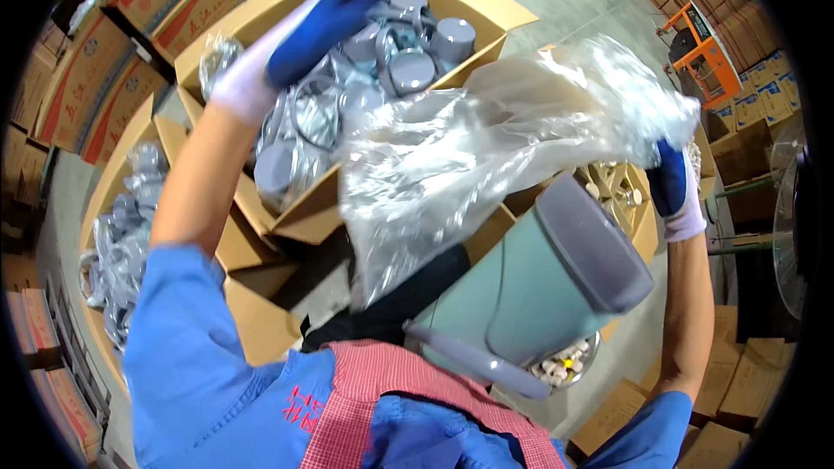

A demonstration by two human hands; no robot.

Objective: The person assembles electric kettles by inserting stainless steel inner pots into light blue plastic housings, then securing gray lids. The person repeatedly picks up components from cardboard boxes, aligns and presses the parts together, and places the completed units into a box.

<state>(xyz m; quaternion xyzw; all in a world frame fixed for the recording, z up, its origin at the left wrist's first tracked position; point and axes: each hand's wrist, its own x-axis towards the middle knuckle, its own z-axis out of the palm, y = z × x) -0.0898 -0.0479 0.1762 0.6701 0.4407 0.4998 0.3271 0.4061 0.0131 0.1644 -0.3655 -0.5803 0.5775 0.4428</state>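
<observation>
My right hand (674, 181), in a blue-and-white work glove, is closed on one end of a large clear plastic bag (443, 156). The crinkled bag stretches leftward across the view, its other end hanging loose. My left hand (330, 22), gloved alike, is raised over an open carton of grey plastic parts; its fingers look stretched out, though blurred, and hold nothing that I can see. A teal plastic bin (512, 278) with a grey top (595, 247) leans tilted against my front, below the bag, and neither hand touches it.
The open carton (486, 61) holds several grey plastic parts (413, 69). Another carton of bagged grey parts (126, 243) stands at left. Small pale parts fill a bowl (565, 365) beside the bin. Stacked cartons (95, 78), an orange machine (708, 56) and a fan (789, 217) stand around.
</observation>
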